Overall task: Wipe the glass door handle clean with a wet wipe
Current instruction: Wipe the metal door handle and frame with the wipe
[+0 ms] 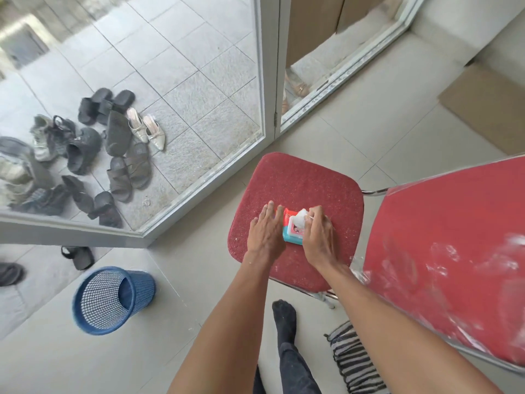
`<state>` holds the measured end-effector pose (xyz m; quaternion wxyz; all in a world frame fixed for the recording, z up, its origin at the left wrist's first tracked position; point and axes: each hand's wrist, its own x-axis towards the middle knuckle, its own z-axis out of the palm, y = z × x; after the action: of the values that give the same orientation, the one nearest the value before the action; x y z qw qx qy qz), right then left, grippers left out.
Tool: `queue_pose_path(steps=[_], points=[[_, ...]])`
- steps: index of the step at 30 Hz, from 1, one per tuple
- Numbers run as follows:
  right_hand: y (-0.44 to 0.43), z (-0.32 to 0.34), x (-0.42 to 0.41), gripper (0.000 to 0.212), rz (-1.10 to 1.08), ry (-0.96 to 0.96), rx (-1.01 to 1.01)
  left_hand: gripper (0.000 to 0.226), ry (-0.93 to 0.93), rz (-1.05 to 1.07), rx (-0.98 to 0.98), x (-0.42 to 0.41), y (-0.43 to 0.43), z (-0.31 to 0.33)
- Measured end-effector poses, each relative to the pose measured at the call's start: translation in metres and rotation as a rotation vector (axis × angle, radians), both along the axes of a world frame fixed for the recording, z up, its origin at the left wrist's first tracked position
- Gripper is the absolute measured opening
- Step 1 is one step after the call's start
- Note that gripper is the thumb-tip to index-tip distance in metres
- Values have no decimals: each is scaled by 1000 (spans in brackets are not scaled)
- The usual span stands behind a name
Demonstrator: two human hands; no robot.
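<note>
A small red and blue pack of wet wipes (pixel 291 230) lies on the red seat of a chair (pixel 295 180). My left hand (pixel 265 233) presses flat on the pack's left end with straight fingers. My right hand (pixel 318 233) pinches a white wet wipe (pixel 300 218) that sticks up out of the pack's opening. The glass door (pixel 170 89) with its pale frame stands beyond the chair; no handle of it shows in this view.
A blue mesh waste basket (pixel 113 300) stands on the tiled floor at the lower left. Several shoes and sandals (pixel 113 149) lie outside behind the glass. The chair's red back, wrapped in plastic (pixel 454 251), is at the right. A striped mat (pixel 355 362) lies below it.
</note>
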<state>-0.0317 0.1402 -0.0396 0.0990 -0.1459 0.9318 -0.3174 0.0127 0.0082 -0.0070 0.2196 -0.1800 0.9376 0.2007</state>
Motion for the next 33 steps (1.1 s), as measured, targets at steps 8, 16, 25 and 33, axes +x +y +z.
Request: queue_pose_path(steps=[8, 16, 25, 33], points=[[-30, 113, 5, 15, 31, 148, -89, 82, 144, 120, 6, -4, -29, 116], [-76, 247, 33, 14, 101, 268, -233, 69, 330, 115, 43, 18, -66, 259], [-137, 379, 72, 10, 229, 461, -334, 21, 611, 128, -142, 70, -118, 407], [-190, 472, 117, 14, 239, 592, -469, 22, 741, 225, -293, 140, -172, 496]])
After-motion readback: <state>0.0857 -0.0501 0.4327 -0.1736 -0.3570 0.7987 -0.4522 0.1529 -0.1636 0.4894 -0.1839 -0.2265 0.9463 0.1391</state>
